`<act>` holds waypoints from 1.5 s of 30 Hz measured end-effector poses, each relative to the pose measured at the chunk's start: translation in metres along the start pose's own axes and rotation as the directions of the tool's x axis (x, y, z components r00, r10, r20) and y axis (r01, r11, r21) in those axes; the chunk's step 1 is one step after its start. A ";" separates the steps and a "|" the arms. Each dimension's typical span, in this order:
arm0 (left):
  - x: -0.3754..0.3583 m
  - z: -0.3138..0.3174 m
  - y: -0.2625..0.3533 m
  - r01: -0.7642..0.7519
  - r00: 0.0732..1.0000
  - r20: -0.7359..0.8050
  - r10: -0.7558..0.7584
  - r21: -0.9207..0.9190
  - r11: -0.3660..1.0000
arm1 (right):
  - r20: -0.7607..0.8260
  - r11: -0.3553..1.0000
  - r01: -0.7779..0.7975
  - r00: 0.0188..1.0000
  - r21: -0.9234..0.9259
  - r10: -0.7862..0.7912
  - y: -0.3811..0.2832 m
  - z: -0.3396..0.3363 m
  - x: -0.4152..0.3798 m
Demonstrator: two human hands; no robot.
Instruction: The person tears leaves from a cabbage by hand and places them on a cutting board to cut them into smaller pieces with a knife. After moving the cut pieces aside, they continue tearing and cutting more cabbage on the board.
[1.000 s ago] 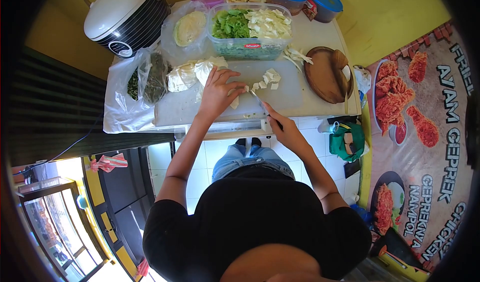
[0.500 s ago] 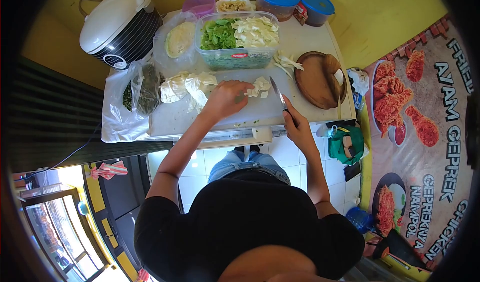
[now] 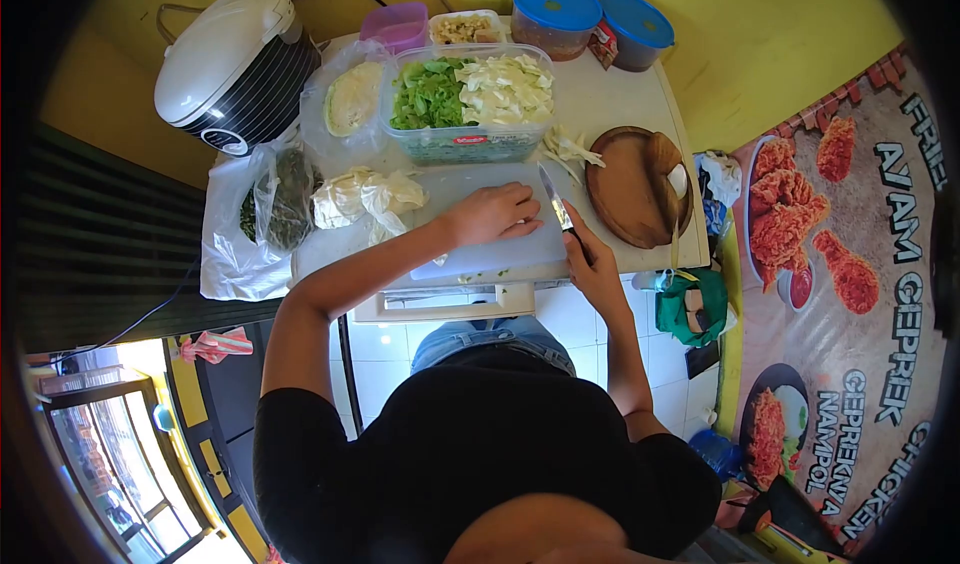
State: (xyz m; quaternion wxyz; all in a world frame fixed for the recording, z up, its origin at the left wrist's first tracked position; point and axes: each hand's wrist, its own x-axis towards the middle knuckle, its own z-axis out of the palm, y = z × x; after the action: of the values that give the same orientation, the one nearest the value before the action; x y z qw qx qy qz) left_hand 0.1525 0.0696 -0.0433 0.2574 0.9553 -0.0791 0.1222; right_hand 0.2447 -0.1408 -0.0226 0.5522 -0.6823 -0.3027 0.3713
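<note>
My right hand [image 3: 592,262] grips the dark handle of a knife [image 3: 552,196], its blade slanting up and left over the cutting board [image 3: 460,258]. My left hand [image 3: 495,214] is curled low over the board just left of the blade, closed around cut cabbage pieces that its fingers mostly cover. Farther left lies a crumpled heap of pale cabbage leaves [image 3: 345,199]. Behind the board stands a clear plastic container [image 3: 465,148] with chopped green leaves [image 3: 432,94] on its left side and cut white cabbage [image 3: 508,90] on its right.
A round wooden mortar [image 3: 622,189] with a pestle sits at the right, loose cabbage strips [image 3: 570,149] beside it. Halved cabbage [image 3: 352,99] in plastic and a bag of dark greens [image 3: 285,204] lie left. A rice cooker [image 3: 235,69] and blue-lidded tubs [image 3: 557,6] stand behind.
My left hand has moved right toward the blade and now covers the cabbage pieces that showed beside its fingertips. The knife stays in my right hand, and the view has shifted slightly.
</note>
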 end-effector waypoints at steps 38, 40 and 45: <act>0.034 -0.163 0.032 0.041 0.963 -0.257 -0.082 -0.161 0.986 | 0.068 0.999 -0.030 0.997 -0.034 0.033 -0.015 -0.004 0.018; 0.016 -0.137 0.043 0.156 0.965 -0.161 -0.206 -0.279 0.948 | 0.040 0.999 -0.018 0.999 -0.041 0.020 -0.015 -0.004 0.018; -0.024 -0.065 0.031 0.378 0.912 0.166 -0.375 0.015 0.926 | 0.044 0.999 -0.004 0.999 -0.054 0.007 -0.018 0.000 0.016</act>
State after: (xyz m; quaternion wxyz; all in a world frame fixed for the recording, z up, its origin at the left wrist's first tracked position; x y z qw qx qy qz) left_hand 0.1100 0.0784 0.0187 0.2771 0.9571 0.0841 -0.0105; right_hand 0.2529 -0.1236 -0.0075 0.5257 -0.6893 -0.3230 0.3796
